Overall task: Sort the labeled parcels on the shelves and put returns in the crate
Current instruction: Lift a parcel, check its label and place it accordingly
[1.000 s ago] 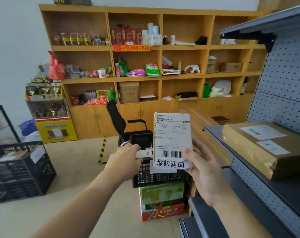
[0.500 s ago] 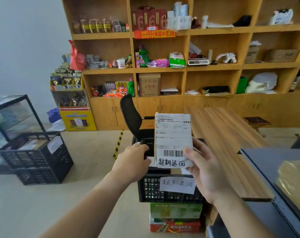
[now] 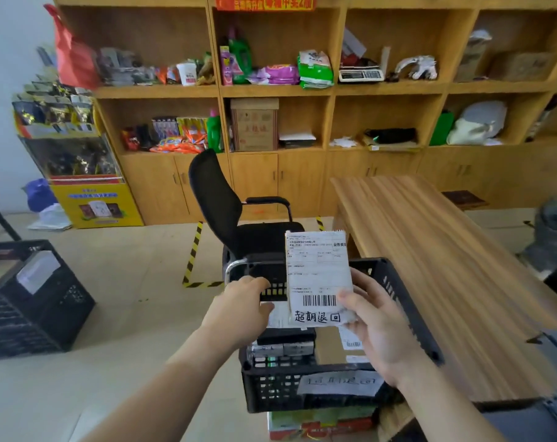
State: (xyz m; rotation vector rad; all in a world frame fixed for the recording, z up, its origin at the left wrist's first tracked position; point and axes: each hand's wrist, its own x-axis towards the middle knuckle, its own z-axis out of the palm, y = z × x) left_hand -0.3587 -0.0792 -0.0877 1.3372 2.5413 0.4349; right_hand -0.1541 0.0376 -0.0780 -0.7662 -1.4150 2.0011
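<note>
The right hand (image 3: 379, 333) is pinching the labeled parcel (image 3: 318, 272) upright over the black crate (image 3: 270, 390). The left hand (image 3: 238, 311) is curling beside it; its hold cannot be determined.

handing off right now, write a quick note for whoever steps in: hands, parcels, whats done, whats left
Right hand: pinches the white labelled parcel with a barcode and handwriting, held upright over the black plastic crate.
Left hand: curled near the crate's far left rim; whether it holds anything is hidden.
Crate: white paper tag on its front, brown cardboard parcel inside.
Done: one parcel in hand at the crate.
Left: probably lower it in, then sort the remaining parcels.
</note>
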